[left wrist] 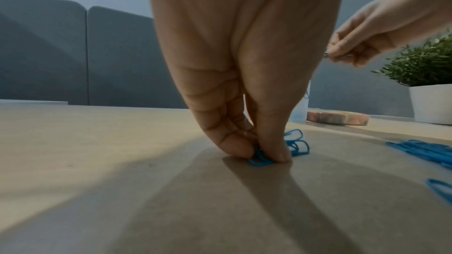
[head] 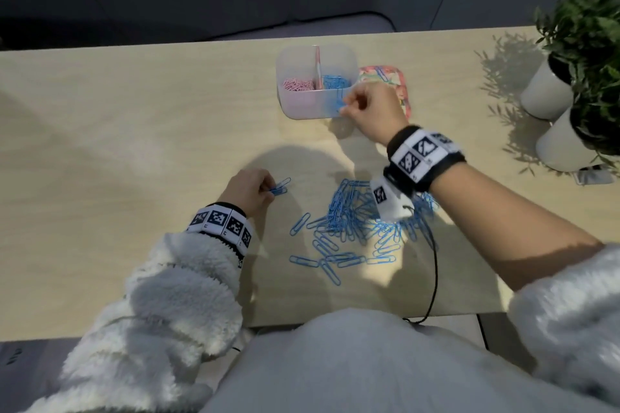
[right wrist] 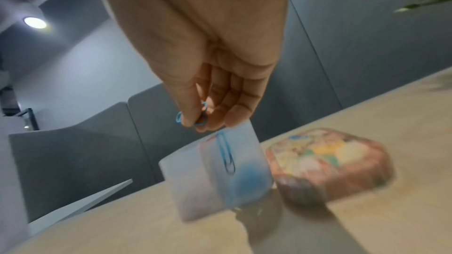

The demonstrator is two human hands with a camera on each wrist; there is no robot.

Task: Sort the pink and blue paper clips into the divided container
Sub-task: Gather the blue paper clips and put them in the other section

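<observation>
Loose blue clips (head: 352, 225) lie heaped — left hand (head: 248, 189) pinches several, right hand (head: 372, 104) pinches some at container (head: 302, 104)

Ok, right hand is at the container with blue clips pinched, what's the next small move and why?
Probably ease the right hand further over the blue compartment and let go. It pinches blue clips at the container's near wall, and one clip hangs along that wall, so a release here might spill outside.
</observation>
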